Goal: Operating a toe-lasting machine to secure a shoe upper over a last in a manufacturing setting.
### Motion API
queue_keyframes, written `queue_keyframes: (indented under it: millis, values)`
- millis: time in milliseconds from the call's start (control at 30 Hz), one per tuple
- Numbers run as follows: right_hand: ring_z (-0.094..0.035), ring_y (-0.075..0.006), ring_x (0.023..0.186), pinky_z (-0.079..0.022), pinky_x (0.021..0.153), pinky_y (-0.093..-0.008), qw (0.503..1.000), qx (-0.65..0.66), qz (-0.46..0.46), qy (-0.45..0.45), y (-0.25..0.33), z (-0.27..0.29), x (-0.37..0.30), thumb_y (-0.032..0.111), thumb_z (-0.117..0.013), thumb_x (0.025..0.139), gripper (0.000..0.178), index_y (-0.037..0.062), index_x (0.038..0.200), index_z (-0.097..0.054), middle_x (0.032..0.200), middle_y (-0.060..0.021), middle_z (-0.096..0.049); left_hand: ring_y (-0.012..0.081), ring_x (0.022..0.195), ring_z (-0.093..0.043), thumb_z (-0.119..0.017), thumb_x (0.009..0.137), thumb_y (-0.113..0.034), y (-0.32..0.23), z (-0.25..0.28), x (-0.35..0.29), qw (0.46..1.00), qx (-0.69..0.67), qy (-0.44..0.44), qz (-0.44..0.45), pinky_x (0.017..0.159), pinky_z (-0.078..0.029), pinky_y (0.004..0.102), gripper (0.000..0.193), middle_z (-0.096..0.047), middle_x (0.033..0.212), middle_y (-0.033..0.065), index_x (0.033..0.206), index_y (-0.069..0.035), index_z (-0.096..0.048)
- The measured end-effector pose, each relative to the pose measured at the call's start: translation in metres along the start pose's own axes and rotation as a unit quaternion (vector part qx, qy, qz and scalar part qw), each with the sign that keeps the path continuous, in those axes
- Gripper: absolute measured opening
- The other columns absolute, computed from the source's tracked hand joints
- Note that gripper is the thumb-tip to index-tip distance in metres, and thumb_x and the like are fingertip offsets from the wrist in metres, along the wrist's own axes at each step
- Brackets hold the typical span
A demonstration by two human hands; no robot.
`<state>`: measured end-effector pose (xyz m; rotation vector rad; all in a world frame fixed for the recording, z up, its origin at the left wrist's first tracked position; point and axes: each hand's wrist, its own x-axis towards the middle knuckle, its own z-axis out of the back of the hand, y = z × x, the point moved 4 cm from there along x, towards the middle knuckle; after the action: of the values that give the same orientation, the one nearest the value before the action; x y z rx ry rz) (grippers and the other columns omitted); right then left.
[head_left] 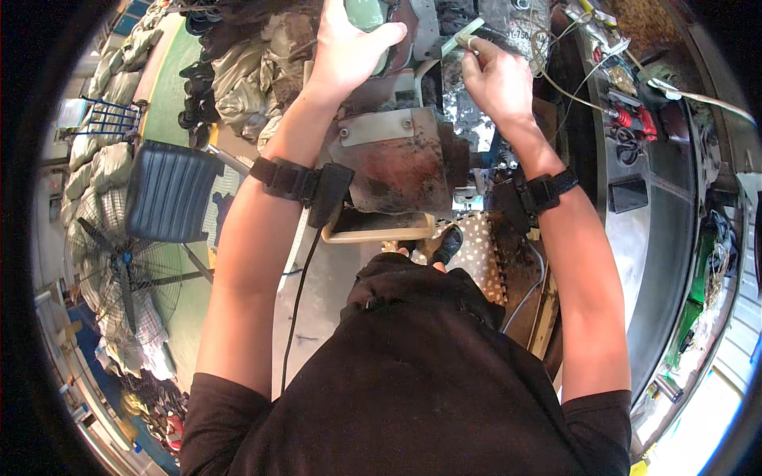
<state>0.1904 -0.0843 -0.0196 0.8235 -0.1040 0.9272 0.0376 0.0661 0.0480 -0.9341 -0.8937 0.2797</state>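
R hand (502,83) has its fingers closed on a pale green stick (462,36), long axis diagonal, one end pointing away & R, the other near & L, over the machine's (382,94) far R part; L hand (349,51), thumb out, is on a pale green rounded block (367,13) at machine's far edge, cropped, so can't tell its grip or block's long axis. Machine's near edge: sooty red-brown plate (393,170) w/ grey strip (377,127). Around: metal table (635,238) R w/ phone (629,196) & red tool (641,123); L, black chair (171,190), sacks (242,94), fan (123,260).
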Motion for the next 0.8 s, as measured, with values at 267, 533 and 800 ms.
queue_keyframes:
  millis: [267,533,800]
  values:
    - [-0.071,-0.0421,0.083,-0.057,0.083,-0.0508,1.000,-0.015,0.002,0.001,0.004,0.000,0.001,0.030,-0.061,0.091,0.028,0.0186,0.110,-0.077,0.084,-0.0202,-0.073,0.0211,0.122,-0.052,-0.076,0.073,0.007,0.007,0.003,0.000,1.000,-0.014,0.001,0.001,0.107,-0.042,0.0349,0.086,-0.053,0.130,0.0101,0.149,-0.006,-0.036]
    - [-0.071,-0.0420,0.083,-0.057,0.084,-0.0509,1.000,-0.012,-0.002,-0.004,0.002,0.001,-0.002,0.030,-0.061,0.091,0.029,0.0163,0.111,-0.077,0.085,-0.0210,-0.073,0.0234,0.126,-0.050,-0.076,0.074,0.004,0.005,0.001,-0.001,1.000,-0.012,0.006,0.015,0.110,-0.040,0.0365,0.088,-0.051,0.133,0.0120,0.150,-0.005,-0.035]
    - [-0.071,-0.0411,0.073,-0.059,0.072,-0.0491,1.000,-0.024,-0.009,-0.006,0.004,0.000,0.004,0.025,-0.064,0.091,0.023,0.0134,0.104,-0.077,0.078,-0.0202,-0.072,0.0224,0.115,-0.057,-0.083,0.075,-0.010,0.019,0.009,0.002,0.995,0.091,-0.025,-0.038,0.103,-0.048,0.0381,0.087,-0.060,0.125,0.0116,0.150,-0.008,-0.038]
